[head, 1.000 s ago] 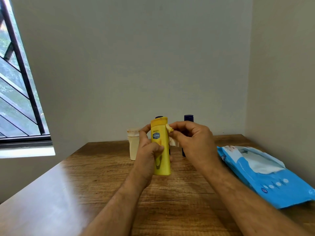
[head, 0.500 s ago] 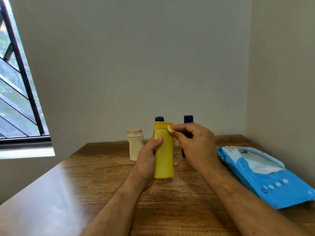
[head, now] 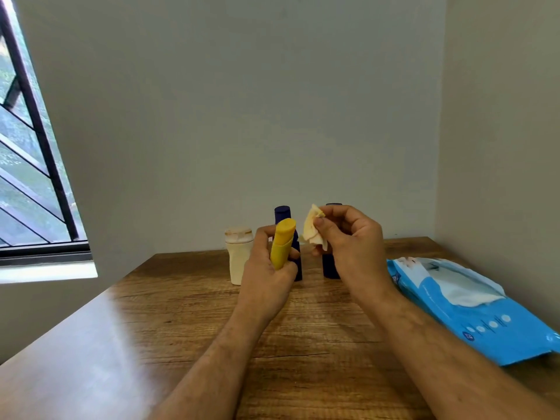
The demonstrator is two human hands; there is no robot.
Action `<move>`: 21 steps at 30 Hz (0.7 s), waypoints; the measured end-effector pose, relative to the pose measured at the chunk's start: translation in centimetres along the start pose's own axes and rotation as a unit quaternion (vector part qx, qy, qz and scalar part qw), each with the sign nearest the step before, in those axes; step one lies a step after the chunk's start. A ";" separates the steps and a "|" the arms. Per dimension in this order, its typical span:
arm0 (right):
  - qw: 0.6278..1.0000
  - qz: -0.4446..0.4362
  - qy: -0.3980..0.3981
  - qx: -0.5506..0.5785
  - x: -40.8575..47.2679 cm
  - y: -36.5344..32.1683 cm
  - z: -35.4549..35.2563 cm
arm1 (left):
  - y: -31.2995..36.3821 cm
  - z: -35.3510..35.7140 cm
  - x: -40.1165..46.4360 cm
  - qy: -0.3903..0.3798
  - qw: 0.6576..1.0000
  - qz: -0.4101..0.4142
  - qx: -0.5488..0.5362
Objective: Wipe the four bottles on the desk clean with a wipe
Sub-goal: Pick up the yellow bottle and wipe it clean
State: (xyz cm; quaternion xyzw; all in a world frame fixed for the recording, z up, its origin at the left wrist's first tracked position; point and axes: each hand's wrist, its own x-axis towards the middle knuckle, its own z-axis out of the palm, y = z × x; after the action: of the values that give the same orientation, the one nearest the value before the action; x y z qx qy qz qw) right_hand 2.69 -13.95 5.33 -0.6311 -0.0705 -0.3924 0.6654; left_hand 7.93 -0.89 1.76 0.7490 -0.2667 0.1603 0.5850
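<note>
Left hand gripping smooth yellow bottle, right hand pinching crumpled wipe

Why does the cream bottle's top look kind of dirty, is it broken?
The cream bottle stands upright on the desk, but its cap shows brownish smears. It looks grimy rather than broken. Nothing looks spilled.

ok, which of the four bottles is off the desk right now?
The yellow bottle, gripped in the left hand; the cream one and both dark blue ones stand on the desk.
</note>
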 end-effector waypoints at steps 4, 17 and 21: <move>0.998 -0.001 -0.057 -0.005 -0.2 -0.1 0.0 | 0.5 0.0 -0.6 -0.034 0.994 0.036 0.102; 0.975 -0.089 -0.136 -0.149 -0.1 -0.1 -0.6 | 0.1 -0.3 -0.5 -0.009 0.987 0.037 0.154; 0.968 -0.107 -0.167 -0.156 -0.2 -0.2 -0.7 | -0.2 -0.2 -0.4 0.014 0.991 0.037 0.131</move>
State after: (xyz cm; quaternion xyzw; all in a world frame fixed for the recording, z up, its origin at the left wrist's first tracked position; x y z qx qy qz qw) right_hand 2.18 -14.45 5.24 -0.7726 -0.1856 -0.3569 0.4912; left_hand 7.70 -0.55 1.40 0.8065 -0.2628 0.2261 0.4788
